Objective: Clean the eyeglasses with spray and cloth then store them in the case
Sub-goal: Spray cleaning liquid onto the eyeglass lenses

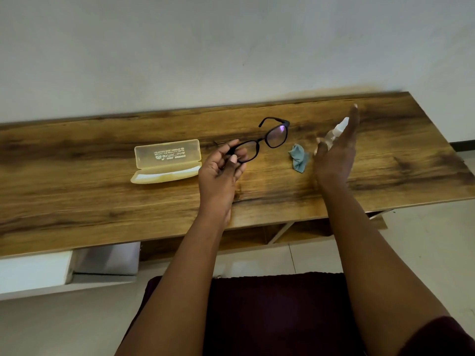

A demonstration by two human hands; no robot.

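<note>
Head view, left hand (221,167) pinching eyeglasses (264,138)

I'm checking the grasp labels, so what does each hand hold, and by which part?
The left hand pinches the eyeglasses at the left lens rim. The right hand is open beside the spray bottle; whether it touches cannot be told.

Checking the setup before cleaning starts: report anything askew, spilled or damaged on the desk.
Nothing stands out. The case lies open on the desk, the cloth is crumpled but dry-looking, and the eyeglasses look intact in the left hand.
</note>
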